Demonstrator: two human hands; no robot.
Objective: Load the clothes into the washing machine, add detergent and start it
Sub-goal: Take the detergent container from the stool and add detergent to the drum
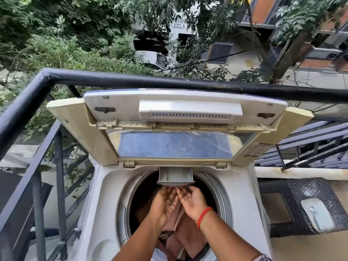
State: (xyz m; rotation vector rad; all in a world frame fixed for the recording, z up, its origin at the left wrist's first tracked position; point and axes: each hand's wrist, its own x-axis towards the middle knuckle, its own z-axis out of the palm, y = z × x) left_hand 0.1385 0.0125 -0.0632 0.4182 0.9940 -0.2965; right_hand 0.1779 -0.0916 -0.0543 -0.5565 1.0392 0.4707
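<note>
A white top-loading washing machine stands on a balcony with its folding lid raised upright. A grey detergent drawer is pulled out over the back of the drum opening. Pinkish-brown clothes lie inside the drum. My left hand and my right hand are side by side above the drum, palms up, fingertips just under the drawer's front edge. Both hands hold nothing. A red thread circles my right wrist.
A black metal railing runs behind and to the left of the machine. A dark woven stool with a small silver packet on it stands at the right. Trees, a parked white car and buildings lie below the balcony.
</note>
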